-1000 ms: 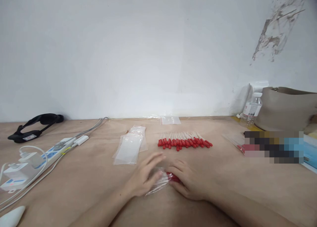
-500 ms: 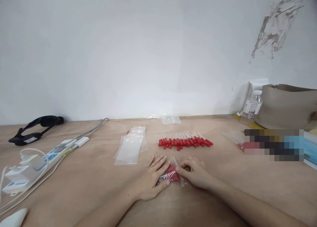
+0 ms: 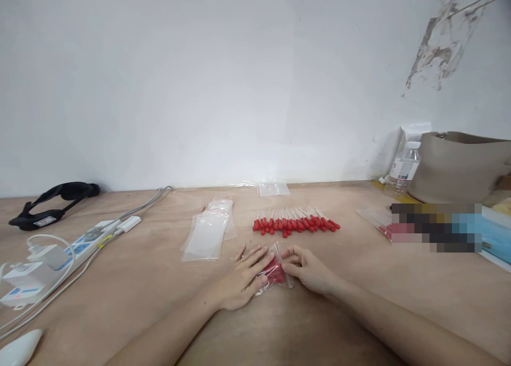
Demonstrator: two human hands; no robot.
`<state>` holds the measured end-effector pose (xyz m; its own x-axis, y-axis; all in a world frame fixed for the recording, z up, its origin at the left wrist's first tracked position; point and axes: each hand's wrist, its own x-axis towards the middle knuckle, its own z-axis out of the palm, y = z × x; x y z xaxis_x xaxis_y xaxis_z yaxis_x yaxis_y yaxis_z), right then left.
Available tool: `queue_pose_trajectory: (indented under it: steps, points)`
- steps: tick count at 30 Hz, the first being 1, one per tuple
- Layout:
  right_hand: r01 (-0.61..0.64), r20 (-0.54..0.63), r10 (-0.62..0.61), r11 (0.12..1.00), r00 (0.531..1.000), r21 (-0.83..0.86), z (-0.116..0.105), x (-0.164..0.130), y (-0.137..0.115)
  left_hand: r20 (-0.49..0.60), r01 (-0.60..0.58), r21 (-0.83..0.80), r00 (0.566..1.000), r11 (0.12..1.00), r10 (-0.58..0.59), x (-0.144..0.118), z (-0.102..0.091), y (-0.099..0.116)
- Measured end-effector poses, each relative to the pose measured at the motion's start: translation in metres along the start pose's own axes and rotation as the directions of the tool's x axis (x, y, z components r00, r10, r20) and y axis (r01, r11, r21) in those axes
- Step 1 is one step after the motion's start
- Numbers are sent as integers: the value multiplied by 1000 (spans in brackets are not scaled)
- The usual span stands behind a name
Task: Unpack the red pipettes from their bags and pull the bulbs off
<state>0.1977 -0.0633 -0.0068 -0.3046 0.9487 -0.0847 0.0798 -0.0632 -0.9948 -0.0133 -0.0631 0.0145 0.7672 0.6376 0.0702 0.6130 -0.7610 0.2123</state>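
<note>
A small clear zip bag point(image 3: 288, 282) lies on the table in front of me, with red-tipped sticks point(image 3: 274, 273) inside it. My left hand point(image 3: 243, 278) rests flat over the bag's left part, fingers stretched out, hiding that side. At the bag's right edge, my right hand point(image 3: 303, 270) pinches the plastic between thumb and fingers. Just beyond lies a row of loose red-tipped swab-like sticks point(image 3: 295, 225), pale ends pointing away. A stack of clear bags point(image 3: 203, 238) sits beyond my left hand.
On the left are a power strip point(image 3: 85, 243) with plugs and cables, and a black strap-like object point(image 3: 56, 203). Another clear bag point(image 3: 273, 189) lies by the wall. A bottle point(image 3: 405, 169) and a grey-brown container point(image 3: 459, 166) stand at right, near a blurred-out patch.
The bag's right edge, curled up into a fold before, now lies flatter. My right hand has shifted slightly left along that edge. My left hand stays on the bag.
</note>
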Motion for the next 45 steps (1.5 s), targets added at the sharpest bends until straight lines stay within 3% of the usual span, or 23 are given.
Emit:
queue_pose_trajectory:
  steps: [7, 11, 13, 16, 20, 33, 40, 45]
  points:
    - [9, -162, -32, 990, 986, -140, 1, 2, 4, -33, -41, 21, 999, 999, 42, 3, -7, -11]
    - [61, -180, -102, 974, 978, -220, 1, 2, 10, -162, -80, -30, 984, 996, 74, 20, -10, -8]
    - [84, -164, -119, 974, 979, -210, 1, 2, 12, -205, -161, -12, 966, 987, 155, 32, -9, -3]
    - [117, -143, -138, 982, 980, -148, 2, 1, 14, -179, -293, 101, 935, 951, 307, 47, -7, -1]
    - [143, -137, -161, 981, 977, -132, 1, 0, 13, -206, -345, 174, 903, 922, 377, 54, -2, -5]
    - [88, -281, -189, 938, 941, -335, 3, 11, 16, -223, -317, 219, 904, 923, 364, 52, 4, -7]
    - [30, -130, -96, 899, 987, -436, -1, 6, 0, -346, -243, 156, 894, 957, 283, 52, 8, -9]
    - [-46, -224, -94, 833, 970, -551, 6, 6, -5, -312, -260, 169, 901, 951, 302, 52, 8, -9]
